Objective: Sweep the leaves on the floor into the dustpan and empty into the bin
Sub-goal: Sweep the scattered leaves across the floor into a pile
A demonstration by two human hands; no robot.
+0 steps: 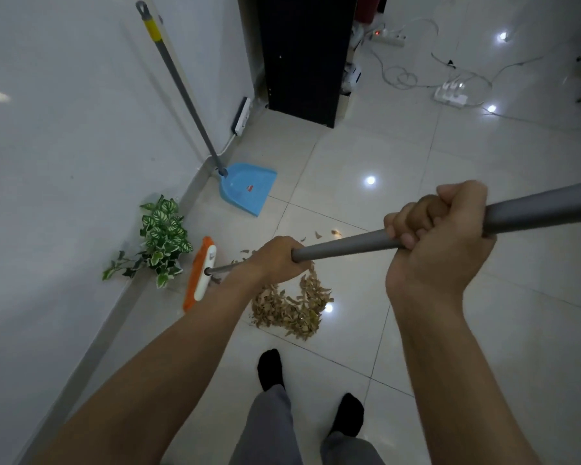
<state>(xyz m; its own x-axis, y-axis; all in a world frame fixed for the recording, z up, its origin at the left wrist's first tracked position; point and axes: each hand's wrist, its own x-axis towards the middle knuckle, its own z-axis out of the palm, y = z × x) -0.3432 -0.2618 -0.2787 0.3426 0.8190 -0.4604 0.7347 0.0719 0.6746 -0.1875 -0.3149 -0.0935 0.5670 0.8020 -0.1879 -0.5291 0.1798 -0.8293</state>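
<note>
Leaves (292, 303) lie in a dry brown pile on the tiled floor (416, 156), just ahead of the person's feet, with a few strays toward the blue dustpan (249, 187), whose long handle leans against the wall. Both hands are curled tight round the grey broom handle (342, 245) — the left hand (277, 260) lower, the right hand (440, 243) higher. The orange broom head (198, 276) sits left of the pile, beside a green plant (161, 236).

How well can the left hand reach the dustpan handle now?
Probably not yet: the left hand grips the broom handle, and the dustpan handle stands by the wall, farther ahead. Nothing blocks the way.
</note>
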